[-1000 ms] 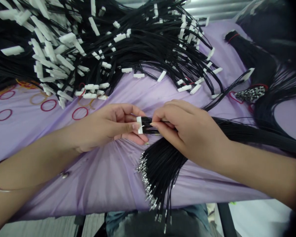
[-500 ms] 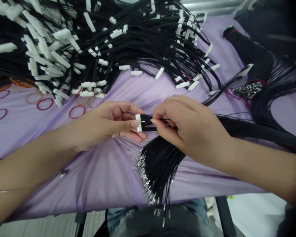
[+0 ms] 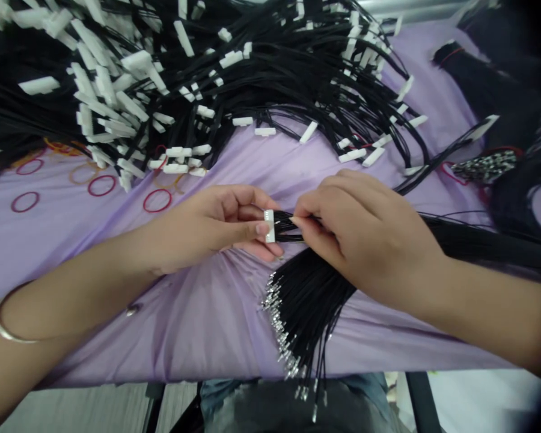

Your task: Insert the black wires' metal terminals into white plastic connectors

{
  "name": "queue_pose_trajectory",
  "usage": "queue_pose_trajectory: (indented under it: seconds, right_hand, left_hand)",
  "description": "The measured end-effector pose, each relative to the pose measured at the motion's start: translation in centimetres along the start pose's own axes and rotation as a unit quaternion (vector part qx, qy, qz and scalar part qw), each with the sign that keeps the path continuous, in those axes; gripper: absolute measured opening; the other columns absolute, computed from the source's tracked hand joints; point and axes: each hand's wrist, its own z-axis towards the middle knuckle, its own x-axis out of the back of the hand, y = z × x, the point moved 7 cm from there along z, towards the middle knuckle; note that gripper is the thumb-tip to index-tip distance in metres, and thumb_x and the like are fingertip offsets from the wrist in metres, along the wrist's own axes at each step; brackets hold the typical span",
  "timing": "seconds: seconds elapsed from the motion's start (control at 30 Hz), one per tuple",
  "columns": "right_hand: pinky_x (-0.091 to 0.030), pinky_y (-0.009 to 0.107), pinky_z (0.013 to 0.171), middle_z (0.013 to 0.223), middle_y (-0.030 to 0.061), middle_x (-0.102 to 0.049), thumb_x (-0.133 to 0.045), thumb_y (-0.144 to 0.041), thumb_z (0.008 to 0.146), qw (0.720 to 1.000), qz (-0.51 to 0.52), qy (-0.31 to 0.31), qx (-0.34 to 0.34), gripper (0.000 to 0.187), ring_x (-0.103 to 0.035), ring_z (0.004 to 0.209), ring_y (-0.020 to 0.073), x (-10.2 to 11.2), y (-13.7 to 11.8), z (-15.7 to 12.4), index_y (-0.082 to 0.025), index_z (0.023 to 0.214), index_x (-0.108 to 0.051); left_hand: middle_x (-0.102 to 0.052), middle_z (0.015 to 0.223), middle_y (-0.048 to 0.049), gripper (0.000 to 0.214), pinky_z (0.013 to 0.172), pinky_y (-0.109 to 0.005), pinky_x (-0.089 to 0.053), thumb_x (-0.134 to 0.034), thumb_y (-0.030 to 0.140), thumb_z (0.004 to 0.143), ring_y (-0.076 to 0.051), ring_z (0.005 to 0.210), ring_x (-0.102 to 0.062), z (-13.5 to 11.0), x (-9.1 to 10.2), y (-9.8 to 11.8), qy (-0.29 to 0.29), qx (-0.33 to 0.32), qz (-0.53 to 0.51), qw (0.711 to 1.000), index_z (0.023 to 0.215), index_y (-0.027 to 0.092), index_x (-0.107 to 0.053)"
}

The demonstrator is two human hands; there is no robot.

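Observation:
Between the thumb and fingers of my left hand (image 3: pixel 238 225) is a white connector housing (image 3: pixel 269 233), its row of slots facing up. Several black wires (image 3: pixel 285 221) run out of its right side toward my right hand (image 3: pixel 356 225). That hand's thumb and index finger pinch a black wire close to the housing; the wire's tip is at or inside the connector, and I cannot tell how deep. Below my right hand, a fanned bundle of loose black wires (image 3: pixel 311 300) with bare metal terminals hangs toward the table's front edge.
A large heap of black cables with white connectors (image 3: pixel 234 78) covers the back of the purple cloth (image 3: pixel 198 325). Red rubber bands (image 3: pixel 157 201) lie at left. More wire bundles (image 3: pixel 487 165) with metal ends lie at right. A table leg (image 3: pixel 421 400) stands below.
The whole view has shifted, so everything sits farther right. The metal wire tip seen at the connector half a second ago no longer shows outside it. Both hands keep their grip.

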Motion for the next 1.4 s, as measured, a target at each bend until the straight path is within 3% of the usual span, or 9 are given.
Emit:
queue_pose_trajectory:
  seconds: [0.13, 0.23, 0.43, 0.6, 0.8, 0.93, 1.03, 1.2, 1.4]
  right_hand:
    - [-0.042, 0.033, 0.068, 0.07, 0.0051, -0.055, -0.045, -0.011, 0.091, 1.0, 0.009, 0.001, 0.017, 0.019, -0.049, 0.069, 0.0181, 0.0, -0.1, 0.2, -0.013, 0.08, -0.061]
    - [-0.042, 0.031, 0.068, 0.07, 0.0049, -0.054, -0.045, -0.015, 0.093, 1.0, 0.028, -0.008, -0.008, 0.019, -0.049, 0.07, 0.0168, 0.0, 0.3, 0.2, -0.011, 0.083, -0.061]
    - [-0.041, 0.032, 0.071, 0.074, 0.0048, -0.054, -0.044, -0.009, 0.092, 1.0, 0.01, -0.006, 0.026, 0.018, -0.048, 0.072, 0.0174, 0.3, -0.4, -0.2, -0.015, 0.083, -0.059]
    - [-0.039, 0.033, 0.068, 0.072, 0.0046, -0.052, -0.045, -0.016, 0.093, 1.0, 0.004, -0.023, 0.006, 0.017, -0.048, 0.073, 0.0185, -0.2, 0.0, -0.3, -0.017, 0.081, -0.057]
    - [-0.039, 0.03, 0.066, 0.07, 0.0048, -0.054, -0.049, -0.016, 0.092, 0.999, 0.049, -0.022, 0.001, 0.015, -0.051, 0.072, 0.0168, -0.5, 0.3, -0.3, -0.012, 0.082, -0.059]
    - [-0.039, 0.028, 0.064, 0.071, 0.0037, -0.054, -0.051, -0.015, 0.09, 0.997, 0.071, -0.011, 0.002, 0.012, -0.051, 0.07, 0.0152, 0.0, 0.5, -0.4, -0.01, 0.084, -0.059]
    - [-0.04, 0.027, 0.064, 0.074, 0.004, -0.056, -0.052, -0.015, 0.09, 0.997, 0.079, 0.004, 0.001, 0.01, -0.05, 0.07, 0.0144, 0.8, 0.6, -0.4, -0.01, 0.084, -0.059]
    - [-0.04, 0.028, 0.064, 0.074, 0.0042, -0.055, -0.052, -0.014, 0.089, 0.994, 0.104, -0.012, -0.016, 0.01, -0.05, 0.07, 0.0156, 0.8, 0.5, -0.5, -0.01, 0.082, -0.058]
    - [-0.043, 0.029, 0.066, 0.078, 0.0055, -0.058, -0.047, -0.012, 0.091, 0.991, 0.128, -0.036, -0.029, 0.013, -0.052, 0.073, 0.017, -0.2, 0.0, -0.6, -0.011, 0.082, -0.055]
  left_hand:
    - [-0.07, 0.073, 0.0006, 0.012, 0.068, -0.02, -0.059, -0.064, 0.008, 0.081, -0.014, 0.071, -0.071, 0.0, -0.1, 0.1, 0.004, -0.009, 0.003, 1.0, 0.089, 0.017, -0.063]
    - [-0.07, 0.073, 0.0004, 0.011, 0.068, -0.02, -0.059, -0.062, 0.006, 0.08, -0.014, 0.069, -0.071, 0.0, -0.1, 0.3, 0.002, -0.012, 0.003, 1.0, 0.086, 0.015, -0.062]
    - [-0.069, 0.072, 0.0019, 0.014, 0.067, -0.025, -0.06, -0.059, 0.004, 0.08, -0.017, 0.071, -0.072, 0.1, -0.2, 0.3, 0.005, -0.01, 0.015, 1.0, 0.086, 0.016, -0.063]
    - [-0.069, 0.071, 0.0016, 0.016, 0.066, -0.026, -0.06, -0.056, 0.001, 0.08, -0.018, 0.069, -0.072, 0.0, 0.0, 0.3, 0.021, -0.014, 0.03, 0.999, 0.088, 0.014, -0.063]
    - [-0.073, 0.086, -0.0041, 0.015, 0.072, -0.029, -0.061, -0.06, 0.004, 0.079, -0.02, 0.075, -0.073, 0.0, -0.1, 0.0, -0.024, -0.021, -0.005, 0.999, 0.09, 0.014, -0.061]
    - [-0.074, 0.082, -0.0022, 0.023, 0.071, -0.024, -0.06, -0.062, -0.002, 0.076, -0.017, 0.076, -0.073, -0.2, -0.3, 0.1, -0.053, -0.025, -0.036, 0.998, 0.092, 0.015, -0.064]
    - [-0.074, 0.08, -0.0037, 0.018, 0.07, -0.026, -0.061, -0.062, 0.002, 0.079, -0.019, 0.077, -0.073, -0.5, -0.6, 0.3, -0.07, -0.029, -0.054, 0.996, 0.091, 0.014, -0.067]
    - [-0.074, 0.08, -0.0039, 0.009, 0.07, -0.026, -0.06, -0.065, 0.01, 0.083, -0.017, 0.075, -0.073, -0.5, -0.6, 0.1, -0.081, -0.021, -0.056, 0.995, 0.091, 0.014, -0.067]
    - [-0.074, 0.083, -0.0048, 0.013, 0.069, -0.027, -0.061, -0.073, 0.013, 0.079, -0.018, 0.074, -0.073, -0.2, -0.2, -0.5, -0.07, 0.0, -0.054, 0.996, 0.09, 0.012, -0.066]
